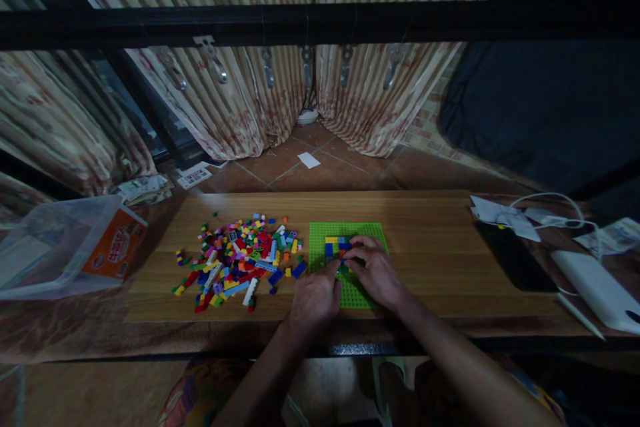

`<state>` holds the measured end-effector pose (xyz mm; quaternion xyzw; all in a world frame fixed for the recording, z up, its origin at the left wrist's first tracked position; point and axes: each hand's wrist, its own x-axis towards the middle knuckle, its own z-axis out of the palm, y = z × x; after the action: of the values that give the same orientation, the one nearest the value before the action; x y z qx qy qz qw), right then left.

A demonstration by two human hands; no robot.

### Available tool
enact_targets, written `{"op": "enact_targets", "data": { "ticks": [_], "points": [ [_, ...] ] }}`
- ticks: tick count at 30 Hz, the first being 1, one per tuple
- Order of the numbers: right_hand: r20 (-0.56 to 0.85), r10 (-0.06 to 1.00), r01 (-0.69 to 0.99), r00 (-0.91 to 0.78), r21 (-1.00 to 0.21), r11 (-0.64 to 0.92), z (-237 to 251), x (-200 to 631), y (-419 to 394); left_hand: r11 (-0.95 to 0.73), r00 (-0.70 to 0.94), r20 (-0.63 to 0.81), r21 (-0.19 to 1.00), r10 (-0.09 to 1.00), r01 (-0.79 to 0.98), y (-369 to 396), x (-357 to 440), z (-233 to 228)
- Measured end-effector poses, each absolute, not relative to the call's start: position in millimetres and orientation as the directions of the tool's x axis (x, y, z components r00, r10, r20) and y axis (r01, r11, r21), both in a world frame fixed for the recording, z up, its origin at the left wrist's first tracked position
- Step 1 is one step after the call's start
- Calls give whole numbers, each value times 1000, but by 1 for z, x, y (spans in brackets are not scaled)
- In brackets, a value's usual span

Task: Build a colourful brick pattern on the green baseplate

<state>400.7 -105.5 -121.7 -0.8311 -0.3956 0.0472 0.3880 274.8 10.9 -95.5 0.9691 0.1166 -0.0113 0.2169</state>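
Just below the middle of the frame, the left hand (316,295) is half closed, most fingers folded under and the index finger stretched toward the bricks; whether it pinches a piece I cannot tell. To its right, the right hand (376,272) is loosely curved, thumb and fingers bent around the lower right of the small brick build (332,240); its fingertips are at the bricks, but a grip on any 1 piece cannot be made out. The 2 hands nearly meet there.

From the left edge, a clear plastic bin (45,253), boxy and smooth, carries a glossy orange label (113,245). In the left-centre, a loose pile of bricks (253,263) spreads out, hard studded plastic in red, blue, yellow, green and white, some long and narrow, others small and square. Right of it, near the centre, lies the flat green baseplate (317,237), its surface dotted with rows of studs; the build of yellow and blue blocks sits on it, partly covered by fingers. Beneath runs a long wooden board (430,240) with visible grain. At lower right are a flat dark slab (517,260), a thin white cable (575,197) and a rounded white block (595,290).
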Motion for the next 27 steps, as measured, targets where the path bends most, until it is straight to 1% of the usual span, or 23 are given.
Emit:
{"op": "enact_targets", "data": {
  "ticks": [5,15,18,20,25,27],
  "points": [
    [269,725,665,633,-668,-333,-126,401,-106,-883,973,-60,410,223,227,11,276,-99],
    [202,726,597,658,-727,-338,-118,403,-105,-894,974,-70,388,214,224,10,276,-103],
    [195,719,562,667,-766,-313,-118,405,-106,-895,974,-61,384,220,226,9,276,-103],
    [193,693,525,695,-795,-304,-119,408,-106,-895,974,-58,386,219,224,9,276,-103],
    [158,511,413,845,-801,-435,-121,410,-106,-894,968,-83,372,236,250,8,277,-103],
    [128,507,394,853,-794,-462,-122,409,-106,-891,968,-86,377,236,251,8,277,-104]
  ]
}}
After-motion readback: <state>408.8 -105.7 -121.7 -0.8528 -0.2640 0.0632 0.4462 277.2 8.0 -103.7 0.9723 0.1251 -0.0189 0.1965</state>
